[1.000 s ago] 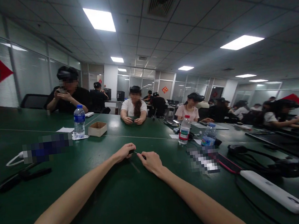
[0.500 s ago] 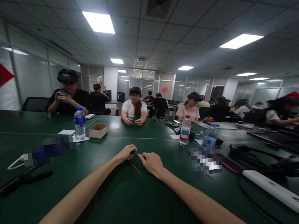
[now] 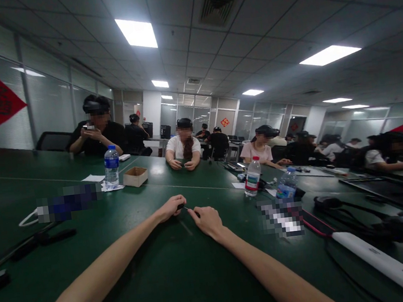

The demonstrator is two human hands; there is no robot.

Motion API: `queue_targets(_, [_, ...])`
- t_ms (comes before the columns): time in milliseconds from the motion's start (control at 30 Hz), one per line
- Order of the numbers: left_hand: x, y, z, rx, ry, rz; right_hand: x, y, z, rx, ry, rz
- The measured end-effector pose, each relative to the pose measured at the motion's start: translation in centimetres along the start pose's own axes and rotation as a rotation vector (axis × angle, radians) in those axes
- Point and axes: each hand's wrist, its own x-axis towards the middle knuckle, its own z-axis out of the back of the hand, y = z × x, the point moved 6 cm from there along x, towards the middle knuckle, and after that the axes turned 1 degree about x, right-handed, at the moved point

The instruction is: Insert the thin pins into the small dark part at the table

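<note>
Both my arms stretch out over a dark green table (image 3: 172,280). My left hand (image 3: 170,207) is curled closed around a small dark object (image 3: 180,206) whose shape I cannot make out. My right hand (image 3: 206,219) sits close beside it, fingers pinched on a thin dark piece (image 3: 193,212) that runs between the two hands. The hands rest just above the tabletop, nearly touching each other.
Water bottles (image 3: 111,167) (image 3: 253,176) (image 3: 286,185) and a small cardboard box (image 3: 135,176) stand farther out. A long white device (image 3: 385,262) and black cables (image 3: 374,228) lie to the right, dark items (image 3: 44,237) to the left. Several people sit around the far side.
The view has swung slightly to the left, so everything has slid a little right in the picture. My hands keep the same grip and place on the table.
</note>
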Motion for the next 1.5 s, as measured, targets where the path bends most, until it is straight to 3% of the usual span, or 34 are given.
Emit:
queue_targets(400, [0.1, 0.1, 0.1, -0.016, -0.005, -0.004, 0.2, -0.2, -0.3, -0.030, -0.051, 0.047])
queue_targets(600, [0.2, 0.0, 0.4, 0.012, -0.084, -0.001, -0.3, 1.5, 0.1, -0.085, -0.054, 0.204])
queue_targets(867, [0.2, 0.2, 0.2, 0.006, -0.057, 0.004, 0.2, -0.3, -0.5, -0.008, -0.018, -0.012])
queue_targets(1500, [0.0, -0.1, -0.4, 0.063, -0.028, -0.007, 0.0, 0.1, 0.0, -0.036, -0.020, -0.015])
